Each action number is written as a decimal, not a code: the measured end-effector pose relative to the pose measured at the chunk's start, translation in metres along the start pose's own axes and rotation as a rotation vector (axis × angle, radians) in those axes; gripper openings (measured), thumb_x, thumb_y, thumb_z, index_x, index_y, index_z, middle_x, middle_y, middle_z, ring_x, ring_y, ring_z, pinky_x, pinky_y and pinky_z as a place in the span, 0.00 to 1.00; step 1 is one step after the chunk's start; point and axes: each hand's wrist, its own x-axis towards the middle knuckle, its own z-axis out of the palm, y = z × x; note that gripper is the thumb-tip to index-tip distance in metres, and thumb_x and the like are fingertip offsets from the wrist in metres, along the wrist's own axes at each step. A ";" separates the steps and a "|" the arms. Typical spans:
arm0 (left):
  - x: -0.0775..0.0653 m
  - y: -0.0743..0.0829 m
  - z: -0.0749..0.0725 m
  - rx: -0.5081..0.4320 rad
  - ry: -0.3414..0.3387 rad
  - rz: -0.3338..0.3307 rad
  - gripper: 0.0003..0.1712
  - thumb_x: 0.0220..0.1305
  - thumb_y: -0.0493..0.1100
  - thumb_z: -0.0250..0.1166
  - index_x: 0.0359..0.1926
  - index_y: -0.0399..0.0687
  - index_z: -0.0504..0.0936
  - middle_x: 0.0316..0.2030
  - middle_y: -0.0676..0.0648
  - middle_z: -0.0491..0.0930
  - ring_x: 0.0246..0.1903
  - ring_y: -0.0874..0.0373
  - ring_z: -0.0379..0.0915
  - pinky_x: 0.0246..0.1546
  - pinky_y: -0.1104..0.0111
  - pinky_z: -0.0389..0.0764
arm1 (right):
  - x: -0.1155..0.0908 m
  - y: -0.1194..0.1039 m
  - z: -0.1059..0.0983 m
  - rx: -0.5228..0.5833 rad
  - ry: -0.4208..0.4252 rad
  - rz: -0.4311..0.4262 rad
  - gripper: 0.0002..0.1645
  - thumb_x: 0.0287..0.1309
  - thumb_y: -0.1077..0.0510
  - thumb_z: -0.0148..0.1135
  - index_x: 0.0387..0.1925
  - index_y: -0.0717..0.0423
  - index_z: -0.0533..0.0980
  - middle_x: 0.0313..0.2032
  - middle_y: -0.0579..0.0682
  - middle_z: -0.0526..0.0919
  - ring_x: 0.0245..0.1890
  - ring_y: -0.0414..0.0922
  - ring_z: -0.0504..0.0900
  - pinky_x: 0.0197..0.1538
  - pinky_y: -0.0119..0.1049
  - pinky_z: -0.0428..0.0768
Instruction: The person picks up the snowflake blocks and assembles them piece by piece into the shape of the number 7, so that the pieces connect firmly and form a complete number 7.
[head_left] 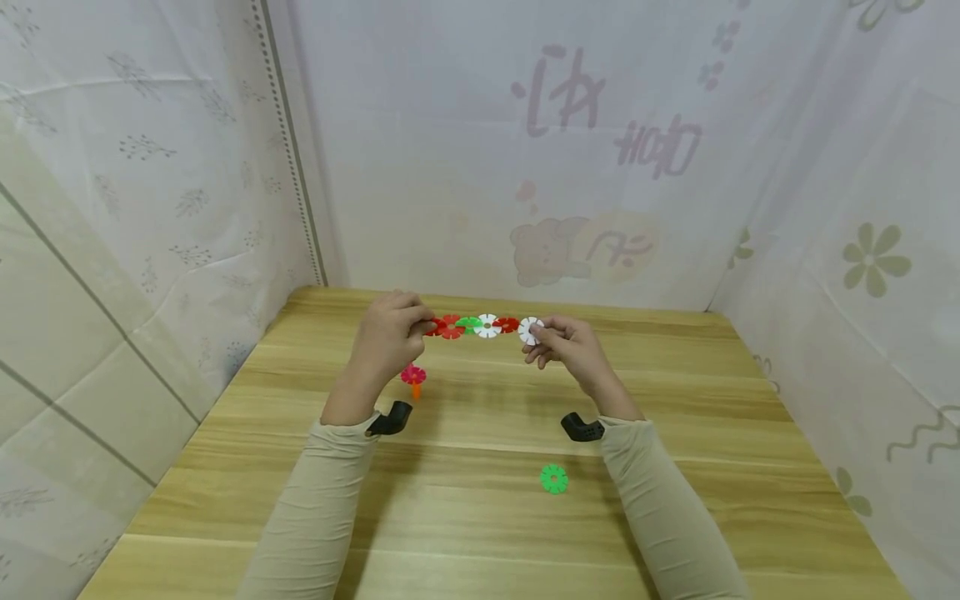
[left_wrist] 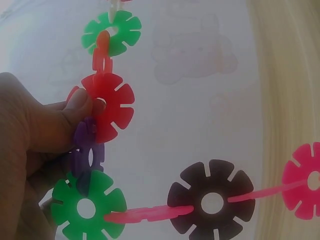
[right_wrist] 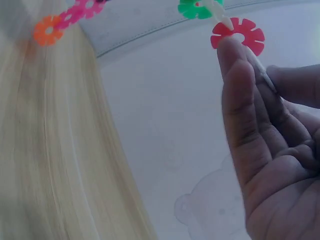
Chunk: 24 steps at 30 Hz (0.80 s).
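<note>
My left hand (head_left: 386,333) pinches a red notched disc (left_wrist: 111,107) in a chain of interlocking plastic discs held above the table. From there the chain runs right through a green disc (head_left: 469,325) and a white disc (head_left: 487,326) to another red disc (head_left: 506,325). Below the left hand hang a purple disc (left_wrist: 90,150), a green one, a black disc (left_wrist: 212,202) and pink discs, with an orange disc (right_wrist: 48,30) at the end. My right hand (head_left: 573,346) pinches a white notched disc (head_left: 530,331) between thumb and fingers, its edge right at the last red disc.
A loose green disc (head_left: 553,478) lies on the wooden table (head_left: 465,533), nearer me and left of the right forearm. Patterned cloth (head_left: 450,167) hangs behind the table and along both sides. Each wrist carries a black mount (head_left: 581,427).
</note>
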 end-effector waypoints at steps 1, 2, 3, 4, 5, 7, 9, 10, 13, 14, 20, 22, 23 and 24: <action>0.000 0.000 0.000 -0.003 0.000 0.001 0.03 0.58 0.30 0.72 0.29 0.40 0.89 0.28 0.49 0.82 0.30 0.51 0.74 0.44 0.59 0.78 | 0.000 0.000 0.000 0.016 -0.007 0.012 0.19 0.69 0.53 0.63 0.45 0.69 0.78 0.32 0.62 0.86 0.29 0.50 0.87 0.29 0.36 0.84; 0.000 0.000 0.000 -0.005 -0.001 0.002 0.03 0.58 0.30 0.72 0.29 0.40 0.89 0.28 0.49 0.82 0.31 0.51 0.74 0.44 0.59 0.78 | 0.000 0.000 0.000 0.029 -0.016 0.021 0.19 0.69 0.54 0.63 0.45 0.69 0.78 0.32 0.61 0.86 0.29 0.50 0.87 0.29 0.36 0.84; 0.000 0.001 -0.001 -0.004 -0.001 0.004 0.03 0.58 0.30 0.72 0.29 0.40 0.89 0.28 0.49 0.82 0.31 0.51 0.75 0.44 0.59 0.78 | 0.001 0.000 0.000 0.040 -0.025 0.030 0.19 0.70 0.54 0.63 0.45 0.70 0.78 0.32 0.61 0.86 0.29 0.49 0.87 0.29 0.35 0.84; 0.000 0.001 -0.001 -0.004 -0.001 0.009 0.03 0.58 0.30 0.72 0.30 0.40 0.89 0.28 0.49 0.82 0.31 0.51 0.75 0.43 0.59 0.78 | 0.001 -0.001 0.000 0.042 -0.034 0.034 0.18 0.70 0.54 0.62 0.46 0.69 0.78 0.32 0.61 0.86 0.29 0.49 0.87 0.29 0.35 0.84; 0.001 0.000 -0.001 -0.002 0.001 0.015 0.03 0.58 0.30 0.72 0.30 0.40 0.89 0.28 0.49 0.82 0.31 0.51 0.75 0.41 0.60 0.77 | 0.001 -0.001 0.000 0.042 -0.040 0.035 0.18 0.70 0.54 0.62 0.45 0.69 0.78 0.31 0.60 0.86 0.28 0.48 0.86 0.29 0.35 0.84; 0.002 0.001 -0.001 -0.001 0.004 0.026 0.03 0.59 0.30 0.72 0.30 0.40 0.89 0.29 0.49 0.82 0.32 0.52 0.74 0.37 0.62 0.75 | 0.002 -0.002 -0.001 0.034 -0.046 0.034 0.17 0.70 0.54 0.62 0.44 0.68 0.78 0.31 0.60 0.86 0.28 0.47 0.86 0.29 0.35 0.84; 0.002 0.000 -0.001 0.003 0.007 0.033 0.03 0.59 0.30 0.72 0.30 0.40 0.89 0.29 0.49 0.82 0.32 0.52 0.74 0.36 0.62 0.75 | 0.002 -0.003 -0.002 0.027 -0.054 0.032 0.17 0.70 0.54 0.62 0.44 0.68 0.79 0.31 0.60 0.86 0.28 0.47 0.86 0.29 0.35 0.84; 0.002 0.000 -0.001 0.004 0.008 0.035 0.03 0.59 0.31 0.72 0.30 0.40 0.89 0.29 0.49 0.82 0.32 0.52 0.74 0.36 0.62 0.75 | 0.002 -0.004 -0.002 0.024 -0.058 0.033 0.17 0.70 0.54 0.62 0.44 0.68 0.79 0.31 0.60 0.86 0.28 0.47 0.85 0.29 0.35 0.83; 0.001 0.000 -0.001 0.008 0.010 0.033 0.03 0.59 0.31 0.72 0.30 0.41 0.89 0.29 0.50 0.82 0.32 0.52 0.75 0.36 0.62 0.75 | 0.002 -0.006 -0.003 0.027 -0.071 0.048 0.16 0.70 0.55 0.63 0.44 0.68 0.78 0.31 0.60 0.86 0.28 0.47 0.85 0.30 0.35 0.84; 0.001 0.000 -0.001 0.010 0.009 0.032 0.03 0.59 0.31 0.72 0.30 0.41 0.89 0.29 0.50 0.82 0.32 0.52 0.75 0.37 0.61 0.75 | 0.002 -0.006 -0.002 0.029 -0.075 0.054 0.16 0.70 0.55 0.63 0.44 0.67 0.77 0.31 0.60 0.86 0.28 0.47 0.86 0.30 0.35 0.84; -0.001 -0.001 -0.002 0.006 0.007 0.023 0.03 0.59 0.31 0.72 0.30 0.41 0.89 0.30 0.50 0.83 0.33 0.52 0.75 0.38 0.61 0.76 | 0.003 -0.007 -0.001 0.018 -0.076 0.085 0.14 0.69 0.56 0.63 0.43 0.65 0.75 0.31 0.60 0.87 0.26 0.47 0.86 0.30 0.36 0.84; -0.001 -0.001 -0.002 0.004 0.006 0.019 0.03 0.59 0.31 0.72 0.30 0.41 0.89 0.30 0.50 0.83 0.33 0.52 0.75 0.38 0.61 0.75 | 0.003 -0.008 -0.001 0.005 -0.076 0.090 0.14 0.69 0.55 0.63 0.42 0.65 0.75 0.30 0.60 0.87 0.26 0.47 0.85 0.29 0.36 0.84; -0.001 -0.001 -0.002 0.005 0.006 0.018 0.04 0.59 0.31 0.71 0.30 0.42 0.89 0.30 0.50 0.83 0.33 0.52 0.76 0.38 0.61 0.75 | 0.003 -0.008 0.000 -0.001 -0.075 0.093 0.15 0.69 0.55 0.64 0.41 0.66 0.75 0.30 0.60 0.87 0.26 0.48 0.85 0.29 0.36 0.84; -0.001 -0.001 -0.001 0.008 0.006 0.019 0.04 0.59 0.31 0.71 0.30 0.42 0.89 0.30 0.50 0.83 0.34 0.52 0.76 0.38 0.61 0.76 | 0.003 -0.009 0.000 -0.008 -0.075 0.097 0.15 0.69 0.55 0.64 0.41 0.66 0.75 0.30 0.60 0.87 0.25 0.48 0.85 0.28 0.36 0.84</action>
